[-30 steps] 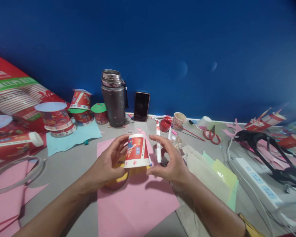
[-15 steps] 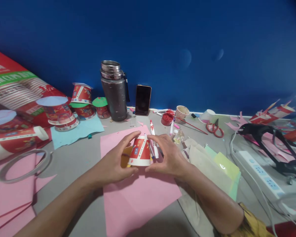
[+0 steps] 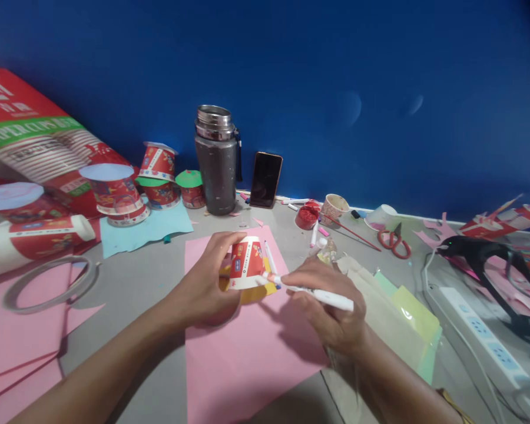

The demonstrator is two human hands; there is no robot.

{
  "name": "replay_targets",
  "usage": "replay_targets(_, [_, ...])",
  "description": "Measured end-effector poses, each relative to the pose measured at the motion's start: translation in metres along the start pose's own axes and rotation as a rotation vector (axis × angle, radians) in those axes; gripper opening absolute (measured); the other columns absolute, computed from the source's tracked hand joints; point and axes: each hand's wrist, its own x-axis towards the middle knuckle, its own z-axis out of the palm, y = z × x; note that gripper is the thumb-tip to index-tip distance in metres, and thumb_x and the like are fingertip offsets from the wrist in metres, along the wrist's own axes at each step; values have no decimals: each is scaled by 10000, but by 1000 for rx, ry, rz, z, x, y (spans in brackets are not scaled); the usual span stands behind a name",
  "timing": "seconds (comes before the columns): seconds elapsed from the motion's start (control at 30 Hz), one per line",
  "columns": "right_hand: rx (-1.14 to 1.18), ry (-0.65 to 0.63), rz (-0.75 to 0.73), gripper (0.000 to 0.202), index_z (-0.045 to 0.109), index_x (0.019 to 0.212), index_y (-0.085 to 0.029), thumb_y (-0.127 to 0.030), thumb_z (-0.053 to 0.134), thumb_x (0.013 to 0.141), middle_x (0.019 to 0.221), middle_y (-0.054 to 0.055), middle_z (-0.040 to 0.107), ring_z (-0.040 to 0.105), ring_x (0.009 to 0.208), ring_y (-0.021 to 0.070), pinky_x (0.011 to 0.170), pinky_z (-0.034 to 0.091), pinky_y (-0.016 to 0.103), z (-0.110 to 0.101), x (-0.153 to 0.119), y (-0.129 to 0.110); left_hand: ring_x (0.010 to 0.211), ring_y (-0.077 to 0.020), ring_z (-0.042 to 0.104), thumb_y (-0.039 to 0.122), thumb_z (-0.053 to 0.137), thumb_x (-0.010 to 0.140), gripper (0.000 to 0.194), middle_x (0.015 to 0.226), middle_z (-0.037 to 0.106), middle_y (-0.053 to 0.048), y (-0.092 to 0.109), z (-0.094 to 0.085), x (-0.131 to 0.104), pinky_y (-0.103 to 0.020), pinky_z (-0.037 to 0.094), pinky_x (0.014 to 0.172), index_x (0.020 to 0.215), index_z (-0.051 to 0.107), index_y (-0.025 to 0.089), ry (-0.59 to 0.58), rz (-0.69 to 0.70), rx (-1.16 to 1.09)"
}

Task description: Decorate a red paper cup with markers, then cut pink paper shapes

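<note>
Left hand: your left hand (image 3: 212, 282) is clamped on the red-and-white printed paper cup (image 3: 246, 263), fingers and thumb on its left side.
Right hand: your right hand (image 3: 331, 303) is closed on a white marker with a red band (image 3: 335, 299), tip pointing left.
Hands: apart, cup and marker tip between them.
Cup: in your left hand, wide rim down, over the pink paper sheet (image 3: 247, 365).
Marker tip: at the cup's lower right side; can't tell if touching.
Between hands: yellow piece (image 3: 251, 295) behind and below the cup; second white marker (image 3: 270, 257) just right of the cup, beyond your right fingers.
Beyond hands: dark grey metal flask (image 3: 217, 176), black phone (image 3: 265, 179) standing upright near the blue wall (image 3: 291, 76).
Beyond right hand: round red container (image 3: 307, 218), patterned paper cup (image 3: 334, 206), red-handled scissors (image 3: 393, 241).
Right of right hand: beige cloth-like sheet (image 3: 375, 300), yellow sheet (image 3: 417, 312), white power strip (image 3: 486, 335).
Left of left hand: grey ring (image 3: 15, 303) on pink paper; beyond it, light-blue paper (image 3: 139, 237) with decorated cups (image 3: 159, 194) on it.
Far left: red-and-green pack of paper cups (image 3: 39, 147).
Support: grey surface (image 3: 136, 294) under the papers.
</note>
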Motion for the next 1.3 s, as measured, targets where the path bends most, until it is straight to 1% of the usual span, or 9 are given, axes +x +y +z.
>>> replay_targets(0.13, [-46,-40,6,160,715,1063,-208,-106,629,974,815,55,796,709,651,186,613,560,308,6,0,-4,1420,-378,563,491,840,763,846,1506,517,-128,-4,3,-1,-578,539,1186,1515,499,304,10,39,32])
replay_targets(0.33, [-76,-74,-27,147,692,1045,-216,-110,614,979,803,45,788,714,657,182,605,563,312,9,-1,-1,1393,-390,553,444,832,759,829,1478,524,-129,-4,2,-2,-590,528,1176,1500,494,287,3,92,81])
replay_targets(0.5, [-75,-81,-22,148,690,1040,-216,-105,616,976,801,45,787,709,653,183,602,557,317,10,-1,-1,1413,-419,526,426,854,733,837,1467,526,-136,6,-1,-2,-602,523,1173,1476,493,290,-31,37,61])
replay_targets(0.63, [-75,-85,-27,171,683,1043,-217,-82,622,957,809,46,791,712,665,183,620,555,309,10,-1,-1,1417,-407,519,407,854,743,825,1459,519,-137,10,-2,-2,-581,527,1167,1473,492,276,-40,35,58])
replay_targets(0.8, [-76,-100,-4,150,687,1010,-225,-97,629,955,784,32,779,699,644,179,617,548,301,9,-1,0,1409,-415,525,386,864,723,827,1443,536,-132,9,0,-2,-584,524,1164,1462,509,275,-34,49,57])
replay_targets(1.0, [-54,-84,28,134,688,985,-224,-117,608,970,764,28,768,692,625,172,594,539,286,10,-1,-2,1429,-409,503,378,857,742,841,1468,497,-144,6,0,-3,-579,519,1171,1484,481,258,-45,60,57])
replay_targets(1.1, [-53,-82,16,142,691,995,-226,-112,610,965,765,32,772,695,625,179,605,550,295,11,-2,-1,1436,-413,491,375,851,748,835,1471,499,-143,7,0,-3,-584,513,1176,1486,477,265,-51,64,60])
replay_targets(1.2, [-62,-106,27,145,697,995,-228,-115,610,966,757,26,765,696,623,179,614,555,296,11,-1,-1,1421,-409,502,385,852,745,818,1454,516,-137,9,-1,-3,-575,519,1168,1470,487,276,-51,65,68])
replay_targets(1.3, [-75,-99,41,143,699,982,-226,-116,610,966,755,21,759,695,623,174,610,552,292,9,-1,-2,1417,-404,508,400,854,746,817,1449,521,-132,10,-1,-2,-577,515,1173,1463,481,277,-48,68,83])
